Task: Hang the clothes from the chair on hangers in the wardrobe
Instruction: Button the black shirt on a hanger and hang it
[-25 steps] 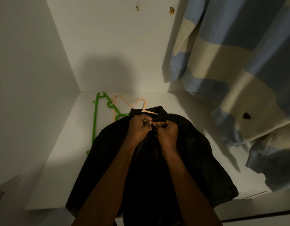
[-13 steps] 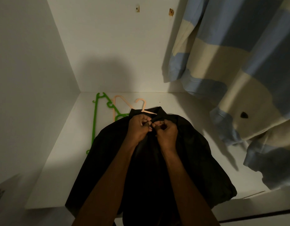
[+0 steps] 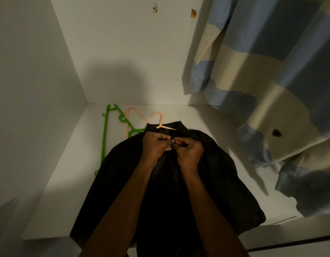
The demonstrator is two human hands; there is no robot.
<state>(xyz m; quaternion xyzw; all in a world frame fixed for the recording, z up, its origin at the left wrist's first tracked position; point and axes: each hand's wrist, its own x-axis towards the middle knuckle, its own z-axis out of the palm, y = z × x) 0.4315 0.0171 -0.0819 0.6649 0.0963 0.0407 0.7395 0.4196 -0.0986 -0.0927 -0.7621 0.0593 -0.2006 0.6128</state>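
Observation:
A black shirt (image 3: 225,182) lies spread on the white wardrobe floor (image 3: 67,182), its collar toward the back wall. A peach hanger (image 3: 160,119) sits inside it, with only the hook sticking out past the collar. My left hand (image 3: 156,145) and my right hand (image 3: 190,151) meet just below the collar. Both pinch the shirt's front edges together at the top. The fingertips are curled in and touch each other.
Green hangers (image 3: 104,141) and another peach hanger (image 3: 130,115) lie on the floor at the back left, partly under the shirt. A blue and cream striped shirt (image 3: 271,80) hangs at the right, close beside the black shirt.
Both hands stay at the collar with only small finger movements. The striped shirt at the right has swung slightly.

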